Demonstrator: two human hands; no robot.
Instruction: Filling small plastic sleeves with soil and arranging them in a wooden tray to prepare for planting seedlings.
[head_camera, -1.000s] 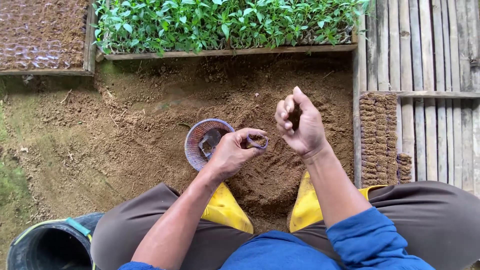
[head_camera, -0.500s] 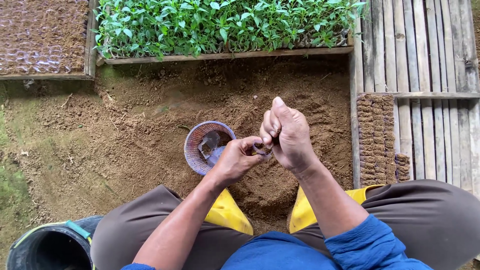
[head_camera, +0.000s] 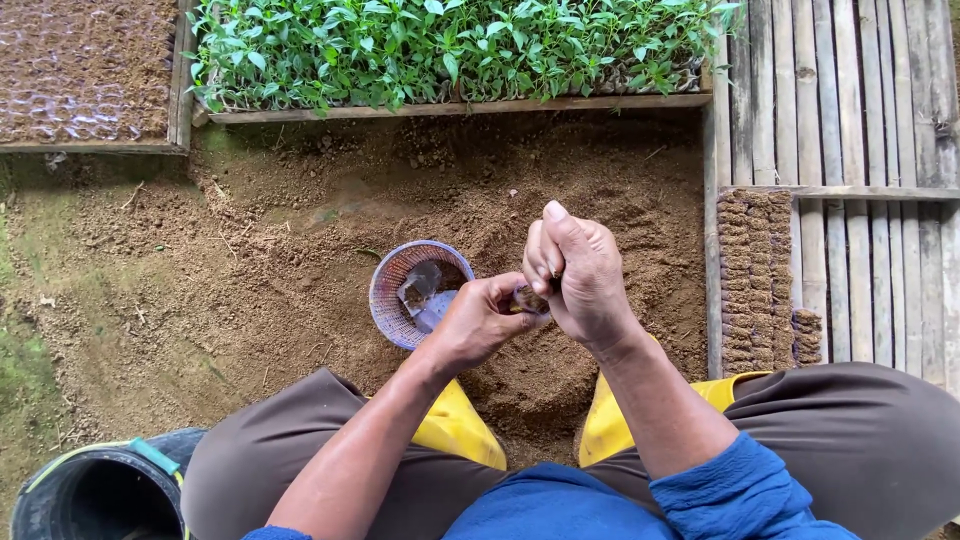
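Far to our left, at the bottom corner, sits a black round bucket with a pale rim (head_camera: 95, 490), and up in the top left a wooden-framed bed of small soil-filled plastic pouches (head_camera: 85, 65); beside it runs a wooden tray of green leafy seedlings (head_camera: 450, 45). Below these spreads a mound of loose brown soil (head_camera: 300, 240), on which stands a small round purple woven basket (head_camera: 400, 295) holding what look like clear empty pouches. Just right of the basket our left hand (head_camera: 475, 320) curls its fingers and thumb around a small thin plastic pouch partly filled with soil (head_camera: 528, 299), pinching it near the mouth. Touching it from the right, our right hand (head_camera: 580, 275) is bunched into a loose fist with the fingers pressed together over the pouch's opening; we think the fingertips are pushing soil in, though the hand hides the opening itself. We judge the pouch to be light, soft and floppy, its film easily crushed or torn, firm only where soil has packed it, so it is best taken around its filled lower part or by the rim, kept upright. Our yellow rubber boots (head_camera: 455, 425) flank the hollowed soil below. At the right, rows of filled soil pouches (head_camera: 755, 275) stand packed together on a slatted bamboo platform (head_camera: 870, 100).
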